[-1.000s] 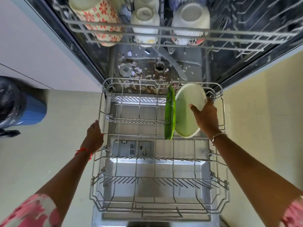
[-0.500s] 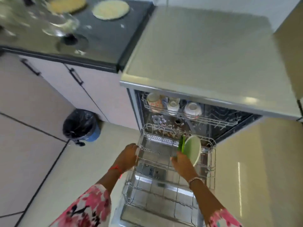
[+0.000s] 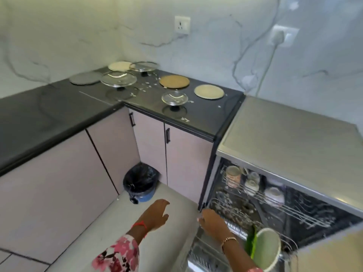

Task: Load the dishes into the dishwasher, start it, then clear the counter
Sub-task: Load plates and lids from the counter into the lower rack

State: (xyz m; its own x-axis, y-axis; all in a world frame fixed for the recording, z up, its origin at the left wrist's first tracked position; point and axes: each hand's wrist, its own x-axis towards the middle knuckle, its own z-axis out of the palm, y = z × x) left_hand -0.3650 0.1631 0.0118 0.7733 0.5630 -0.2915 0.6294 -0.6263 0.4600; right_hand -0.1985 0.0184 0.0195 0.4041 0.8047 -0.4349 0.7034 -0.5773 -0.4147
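Note:
The dishwasher [image 3: 290,138] stands open at the right, its lower rack [image 3: 208,252] pulled out. A pale green plate [image 3: 267,249] and a darker green plate [image 3: 250,244] stand upright in that rack. Cups and bowls [image 3: 233,176] sit in the upper rack. My right hand [image 3: 213,222] hovers over the rack's left edge, fingers loose, holding nothing. My left hand [image 3: 157,213] hangs free above the floor, fingers relaxed. On the black counter [image 3: 59,114] lie a tan plate [image 3: 174,81], a cream plate [image 3: 209,91], a grey plate [image 3: 85,78] and three glass lids [image 3: 118,79].
A small bin with a black liner [image 3: 140,183] stands on the floor in the corner below the cabinets [image 3: 186,160]. Crumbs are scattered on the counter among the lids. A plug and cable [image 3: 278,37] hang on the wall behind the dishwasher.
My right hand has let go of the pale green plate, which stays upright in the rack. My left hand has left the rack's edge. My view has lifted to the counter.

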